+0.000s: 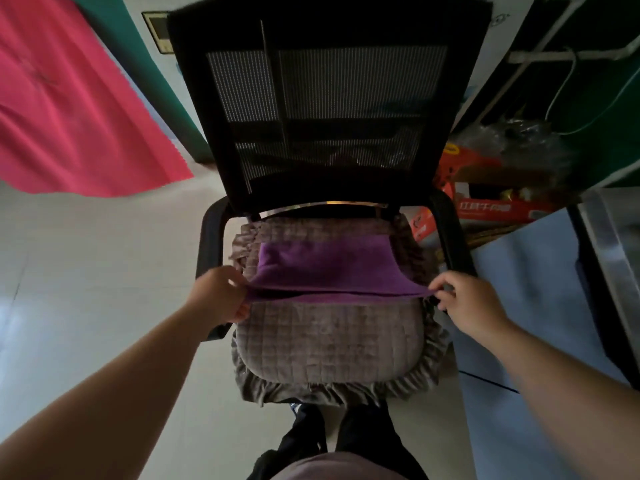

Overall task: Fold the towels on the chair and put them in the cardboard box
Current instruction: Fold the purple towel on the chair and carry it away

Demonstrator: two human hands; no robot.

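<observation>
Holding a purple towel [325, 268] by its two near corners over the seat of the chair [329, 341].

On the chair seat, which has a grey quilted cushion, the towel lies across the back half, and its near edge is lifted a little above the cushion. The left hand [218, 294] pinches the left corner of this edge, with the thumb on top and the fingers [242, 311] curled under the cloth. The right hand [467, 303] pinches the right corner between its thumb and bent fingers [441, 289]. Right of the chair back, on the floor, stands a red box [498, 206] with printed letters. Left of the chair back hangs a pink cloth [69, 109].
</observation>
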